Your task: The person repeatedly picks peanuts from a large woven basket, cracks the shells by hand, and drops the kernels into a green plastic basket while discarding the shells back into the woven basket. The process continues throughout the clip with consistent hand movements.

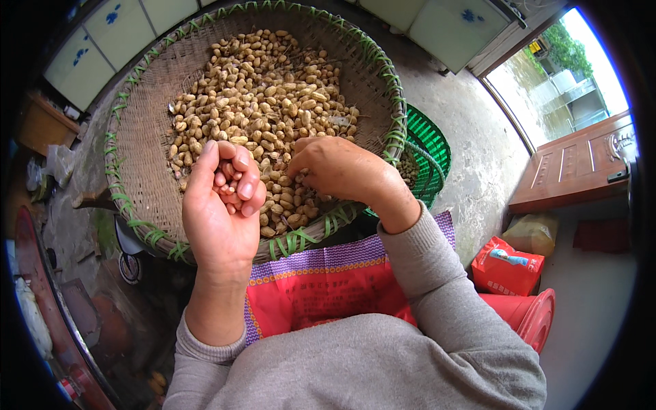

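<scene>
Palm up, with curled fingers, my left hand [221,230] cups several shelled peanut kernels [229,189] above the near left side of the peanut pile. A heap of unshelled peanuts [271,97] lies in a wide, round woven bamboo basket [146,154], its rim bound with green strips. Over the near right part of the heap, my right hand [346,169] bends down with its fingers curled among the peanuts. Its fingertips are partly hidden, so whether they pinch a peanut is unclear.
A green plastic basket [428,148] stands beyond the bamboo basket's right rim. Red printed cloth [328,292] covers my lap. On the right are a red packet [505,266], a red plastic bucket [517,312] and an open wooden door [569,164]. Tiled cabinets [113,36] line the far side.
</scene>
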Action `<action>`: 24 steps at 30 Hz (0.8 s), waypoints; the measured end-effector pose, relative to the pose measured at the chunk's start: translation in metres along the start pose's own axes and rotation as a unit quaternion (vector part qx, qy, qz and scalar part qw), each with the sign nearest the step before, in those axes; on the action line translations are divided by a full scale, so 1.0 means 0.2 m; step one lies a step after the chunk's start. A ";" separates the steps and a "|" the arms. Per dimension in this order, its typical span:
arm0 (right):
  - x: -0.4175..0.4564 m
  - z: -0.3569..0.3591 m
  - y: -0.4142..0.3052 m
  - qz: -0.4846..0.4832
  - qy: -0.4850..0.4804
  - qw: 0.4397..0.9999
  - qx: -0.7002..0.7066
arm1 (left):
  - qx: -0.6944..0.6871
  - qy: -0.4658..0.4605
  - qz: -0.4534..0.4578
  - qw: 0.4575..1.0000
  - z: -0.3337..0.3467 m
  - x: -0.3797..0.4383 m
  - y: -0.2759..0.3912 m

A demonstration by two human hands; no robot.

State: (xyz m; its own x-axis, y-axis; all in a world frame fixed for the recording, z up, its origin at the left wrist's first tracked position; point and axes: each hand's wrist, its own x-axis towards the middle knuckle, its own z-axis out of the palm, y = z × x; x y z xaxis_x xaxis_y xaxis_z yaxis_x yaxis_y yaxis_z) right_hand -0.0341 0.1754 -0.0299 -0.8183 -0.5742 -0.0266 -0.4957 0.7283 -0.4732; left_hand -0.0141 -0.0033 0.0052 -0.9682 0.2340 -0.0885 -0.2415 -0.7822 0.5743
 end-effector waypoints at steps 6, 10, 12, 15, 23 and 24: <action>-0.01 -0.15 -0.03 -0.110 0.129 0.912 0.374 | 0.067 0.004 -0.048 0.997 -0.01 0.00 -0.01; -0.01 -0.15 -0.09 -0.155 0.163 0.848 0.479 | 0.113 -0.038 -0.093 0.989 0.03 -0.03 -0.01; 0.00 -0.13 -0.10 -0.155 0.177 0.851 0.469 | 0.127 -0.039 -0.082 0.988 0.04 -0.03 -0.02; 0.00 -0.11 -0.12 -0.154 0.237 0.843 0.458 | 0.156 -0.021 -0.048 0.986 0.04 -0.04 -0.03; -0.03 -0.15 -0.23 -0.126 0.407 0.902 0.063 | 0.221 -0.024 0.023 0.975 0.04 -0.05 -0.04; -0.04 -0.16 -0.23 -0.100 0.380 0.913 0.110 | 0.216 -0.018 0.023 0.976 0.05 -0.05 -0.04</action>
State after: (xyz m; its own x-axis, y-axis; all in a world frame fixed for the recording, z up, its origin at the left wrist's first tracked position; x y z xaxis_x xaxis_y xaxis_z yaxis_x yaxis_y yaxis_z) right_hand -0.0136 0.1577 0.0197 -0.7244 -0.2013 0.6593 -0.6556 0.4966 -0.5688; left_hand -0.0017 0.0061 0.0094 -0.9726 0.2305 -0.0316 -0.1412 -0.4769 0.8676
